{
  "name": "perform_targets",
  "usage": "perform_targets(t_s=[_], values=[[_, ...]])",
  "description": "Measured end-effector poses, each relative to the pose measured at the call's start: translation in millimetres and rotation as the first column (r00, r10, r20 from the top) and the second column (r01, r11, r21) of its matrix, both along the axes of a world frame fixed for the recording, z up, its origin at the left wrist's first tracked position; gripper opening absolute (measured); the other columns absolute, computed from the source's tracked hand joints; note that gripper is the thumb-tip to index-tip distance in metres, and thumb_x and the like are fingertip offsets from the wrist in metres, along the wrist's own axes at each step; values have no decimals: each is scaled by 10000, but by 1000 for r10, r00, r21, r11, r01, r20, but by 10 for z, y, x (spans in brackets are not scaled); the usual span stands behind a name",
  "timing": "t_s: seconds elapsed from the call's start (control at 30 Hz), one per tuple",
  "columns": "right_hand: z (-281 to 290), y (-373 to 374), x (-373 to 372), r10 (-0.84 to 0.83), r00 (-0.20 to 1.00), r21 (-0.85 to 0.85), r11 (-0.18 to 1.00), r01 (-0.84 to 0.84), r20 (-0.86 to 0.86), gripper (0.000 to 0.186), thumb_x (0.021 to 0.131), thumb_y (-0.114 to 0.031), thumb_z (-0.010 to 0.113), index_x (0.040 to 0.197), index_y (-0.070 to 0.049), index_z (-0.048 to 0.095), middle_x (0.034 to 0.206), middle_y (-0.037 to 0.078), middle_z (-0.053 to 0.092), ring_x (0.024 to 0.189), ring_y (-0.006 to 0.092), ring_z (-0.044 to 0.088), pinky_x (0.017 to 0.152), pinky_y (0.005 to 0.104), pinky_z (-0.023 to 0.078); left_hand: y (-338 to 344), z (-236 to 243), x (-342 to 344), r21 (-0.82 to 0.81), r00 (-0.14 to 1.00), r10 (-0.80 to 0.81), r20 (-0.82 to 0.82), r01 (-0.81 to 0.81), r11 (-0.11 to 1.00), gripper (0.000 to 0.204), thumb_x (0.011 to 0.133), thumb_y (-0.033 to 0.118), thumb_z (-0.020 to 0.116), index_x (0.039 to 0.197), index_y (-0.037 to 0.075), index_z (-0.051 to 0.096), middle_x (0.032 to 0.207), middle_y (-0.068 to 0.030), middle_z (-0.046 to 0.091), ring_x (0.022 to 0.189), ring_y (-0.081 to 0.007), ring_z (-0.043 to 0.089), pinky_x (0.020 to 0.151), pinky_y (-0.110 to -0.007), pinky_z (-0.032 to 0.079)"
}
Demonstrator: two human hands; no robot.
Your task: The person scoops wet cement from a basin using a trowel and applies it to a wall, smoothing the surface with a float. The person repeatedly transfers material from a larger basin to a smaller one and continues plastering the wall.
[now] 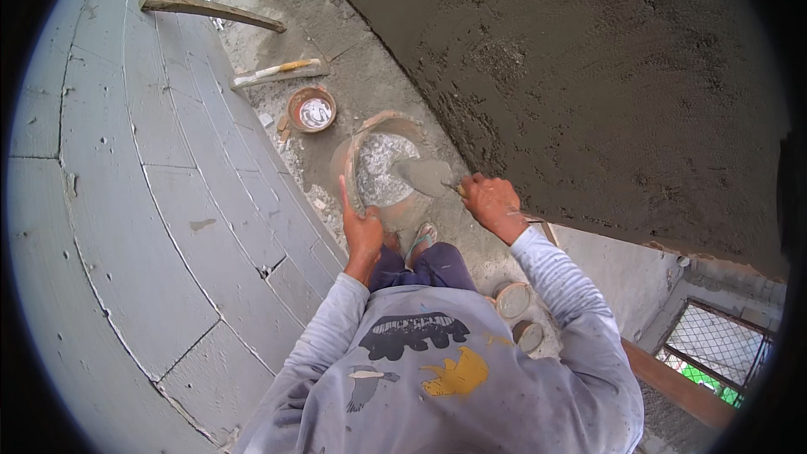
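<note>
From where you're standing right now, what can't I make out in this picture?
All in the head view:
Trowel: its handle is mostly hidden by the right hand.
Tub: its left side is blurred, so the outline is unclear.
Left hand: its hold on the tub is unclear because of that blur.
Sandalled foot: the trousers hide its heel.
Dark wall: cut off by the top edge.

No words, numbers or signs can be read; on the grey shirt point(513, 399), a small yellow marking point(499, 339) at right is illegible.
</note>
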State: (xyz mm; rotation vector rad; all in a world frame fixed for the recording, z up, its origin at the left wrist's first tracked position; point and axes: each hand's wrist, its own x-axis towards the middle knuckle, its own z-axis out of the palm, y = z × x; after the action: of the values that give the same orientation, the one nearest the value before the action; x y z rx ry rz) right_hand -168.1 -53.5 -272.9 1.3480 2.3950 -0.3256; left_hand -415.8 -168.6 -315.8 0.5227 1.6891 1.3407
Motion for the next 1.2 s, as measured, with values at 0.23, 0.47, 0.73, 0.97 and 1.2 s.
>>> perform_targets(t_s=[0.23, 0.47, 0.73, 0.97, 1.2], values=[[-265, -350, 34, -295, 878, -188, 953, 239, -377, 320, 910, -367, 773, 1092, -116, 694, 1036, 174, 771, 972, 404, 750, 818, 532, 562, 66, -170, -124, -7, 987, -2, 162, 3, 1000, 726, 948, -72, 550, 1645, 50, 387, 1400, -191, 665, 1155, -266, 699, 955, -336, 585], [396, -150, -98, -193, 798, -150, 980, 130, -571, 349, 947, -429, 786, 1112, -128, 728, 942, 108, 742, 842, 338, 729, 724, 488, 565, -145, -356, -10, -264, 882, 285, 375, -193, 945, 457, 912, 37, 597, 1366, 32, 544, 1001, -104, 648, 674, -175, 643, 380, -269, 486], [633, 1033, 928, -439, 847, -291, 888, 357, -300, 479, 1079, -460, 683, 1279, -28, 632, 827, 93, 719, 699, 162, 687, 594, 328, 558, -717, -350, 313, -262, 915, 294, 276, -223, 939, 481, 900, 13, 570, 1379, 23, 522, 1000, -114, 654, 641, -181, 644, 417, -302, 549], [1376, 70, 1033, -22, 940, 198, 976, 94, -339, 350, 1054, -379, 692, 1253, -92, 669, 925, 158, 786, 824, 365, 778, 712, 487, 607, -1106, -115, 854, -157, 958, 241, 155, -217, 963, 709, 926, -91, 522, 1613, 33, 394, 1314, -159, 654, 1008, -239, 702, 798, -332, 605], [-270, -1156, 1337, -9, 976, -4, 1000, 9, -216, 322, 976, -399, 736, 1165, -139, 719, 1013, 156, 793, 953, 393, 775, 806, 528, 599, -1314, 0, 1620, 61, 994, 101, 33, -102, 993, 811, 910, -139, 496, 1682, 37, 319, 1521, -167, 570, 1338, -247, 590, 1161, -319, 423]])
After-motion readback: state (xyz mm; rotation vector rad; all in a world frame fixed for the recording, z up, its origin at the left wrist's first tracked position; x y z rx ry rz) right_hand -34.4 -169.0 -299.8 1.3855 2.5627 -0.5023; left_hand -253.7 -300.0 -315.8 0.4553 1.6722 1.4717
